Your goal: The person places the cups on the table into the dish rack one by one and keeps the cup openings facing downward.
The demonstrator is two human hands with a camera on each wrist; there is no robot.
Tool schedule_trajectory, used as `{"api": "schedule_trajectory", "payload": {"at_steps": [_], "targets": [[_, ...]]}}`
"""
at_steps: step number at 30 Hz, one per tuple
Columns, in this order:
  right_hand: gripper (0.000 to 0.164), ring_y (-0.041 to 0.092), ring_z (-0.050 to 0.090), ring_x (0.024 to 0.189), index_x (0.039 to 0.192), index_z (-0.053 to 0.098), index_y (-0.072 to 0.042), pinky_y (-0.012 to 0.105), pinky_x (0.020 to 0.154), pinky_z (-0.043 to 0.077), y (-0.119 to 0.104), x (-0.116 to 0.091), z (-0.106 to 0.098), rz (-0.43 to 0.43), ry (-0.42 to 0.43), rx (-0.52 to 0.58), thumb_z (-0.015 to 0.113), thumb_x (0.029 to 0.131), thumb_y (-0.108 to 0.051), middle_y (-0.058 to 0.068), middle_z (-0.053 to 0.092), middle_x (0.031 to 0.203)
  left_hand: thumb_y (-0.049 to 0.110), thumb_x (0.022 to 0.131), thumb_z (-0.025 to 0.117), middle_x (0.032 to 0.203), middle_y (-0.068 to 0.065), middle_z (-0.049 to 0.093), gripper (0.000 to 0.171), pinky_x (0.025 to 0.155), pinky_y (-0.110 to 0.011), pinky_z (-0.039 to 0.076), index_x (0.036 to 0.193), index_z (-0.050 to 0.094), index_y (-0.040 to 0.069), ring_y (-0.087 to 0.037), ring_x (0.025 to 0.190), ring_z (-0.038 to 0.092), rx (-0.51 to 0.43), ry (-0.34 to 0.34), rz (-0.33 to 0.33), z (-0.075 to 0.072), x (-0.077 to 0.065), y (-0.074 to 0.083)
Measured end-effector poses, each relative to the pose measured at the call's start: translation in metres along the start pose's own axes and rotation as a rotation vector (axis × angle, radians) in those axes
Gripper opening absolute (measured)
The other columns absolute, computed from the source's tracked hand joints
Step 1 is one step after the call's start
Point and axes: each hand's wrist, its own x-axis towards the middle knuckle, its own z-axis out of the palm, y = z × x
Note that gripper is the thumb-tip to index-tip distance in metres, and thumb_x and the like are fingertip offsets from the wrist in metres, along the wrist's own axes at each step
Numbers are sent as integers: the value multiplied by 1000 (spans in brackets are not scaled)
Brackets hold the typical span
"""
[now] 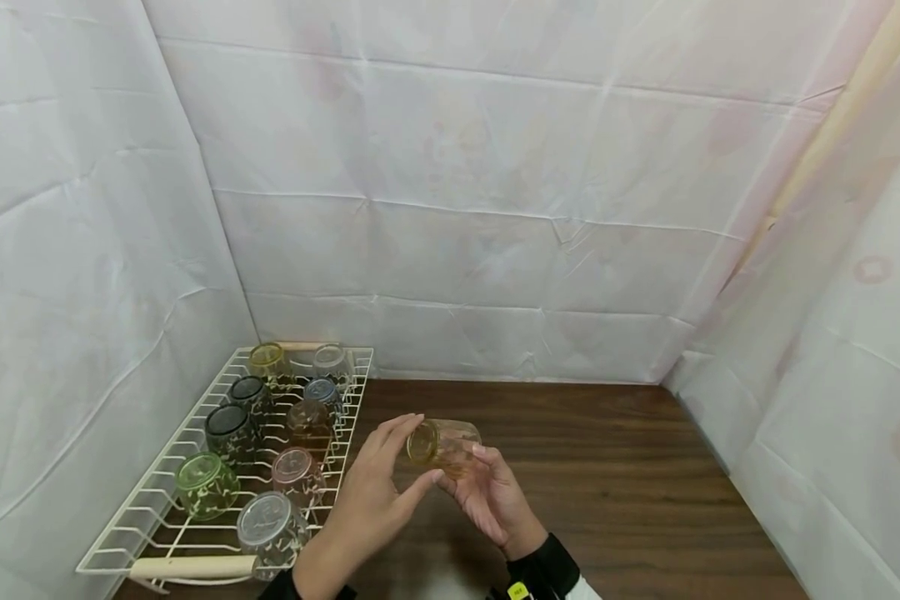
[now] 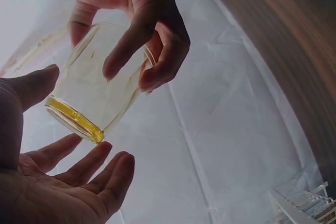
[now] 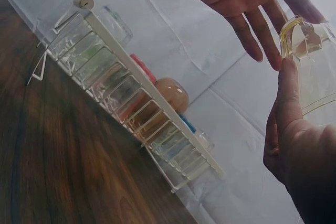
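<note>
An amber-tinted drinking glass [image 1: 457,437] is tilted on its side above the table, its thick yellow base end toward the left. My right hand [image 1: 498,508] holds it from the right, thumb and fingers spread around the wall near the rim, as the left wrist view shows. Close by the base end is my left hand [image 1: 367,492], thumb and fingers apart and only loosely bent. In the left wrist view, its fingertips [image 2: 121,166] come right up to the yellow base [image 2: 73,119] without closing round it.
At the left stands a white wire rack [image 1: 138,508] with wooden handles [image 1: 195,568]. Several glasses stand upside down in two rows, among them a green glass [image 1: 206,483], a pink glass [image 1: 297,475] and a dark glass [image 1: 231,429]. White sheeting [image 1: 450,250] encloses the wooden table [image 1: 607,483].
</note>
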Motion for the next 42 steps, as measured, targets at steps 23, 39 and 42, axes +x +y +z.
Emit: {"api": "schedule_trajectory", "payload": {"at_steps": [23, 39, 42], "targets": [[43, 12, 60, 132, 154, 49, -14, 34, 109, 55, 5, 3, -5, -33, 38, -204, 31, 118, -28, -4, 62, 146, 19, 80, 95, 135, 2, 67, 74, 101, -35, 55, 148, 64, 24, -19, 125, 65, -26, 156, 50, -25, -11, -7], [47, 21, 59, 136, 150, 46, 8, 42, 107, 58, -25, -5, -51, -233, 373, -544, 50, 113, -21, -1, 69, 134, 2, 69, 95, 128, -19, 66, 81, 105, -11, 26, 145, 68, 13, -28, 117, 54, 77, 385, -50, -100, -44, -44], [47, 19, 63, 131, 147, 48, 12, 40, 103, 60, -31, -7, -55, -264, 456, -639, 56, 110, -17, 1, 71, 131, 2, 68, 93, 126, -25, 66, 78, 105, -9, 23, 142, 69, 8, -28, 116, 55, 138, 433, -94, -116, -55, -55]]}}
